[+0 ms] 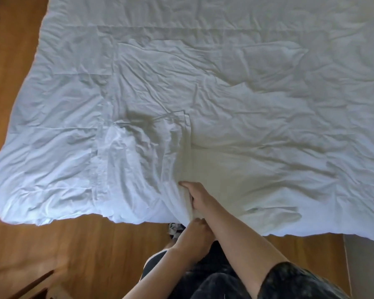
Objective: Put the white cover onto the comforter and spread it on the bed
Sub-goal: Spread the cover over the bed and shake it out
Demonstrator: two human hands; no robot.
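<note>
Head view: the comforter [268, 147] is seen spread over the bed, with the white cover [138, 126] laid rumpled on top — not yet drawn over it — and gripped at the near edge by both hands, left [198, 228] and right [198, 196].

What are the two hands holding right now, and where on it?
Both the right hand and the left hand grip the white cover at its bunched near edge, at the foot of the bed.
</note>
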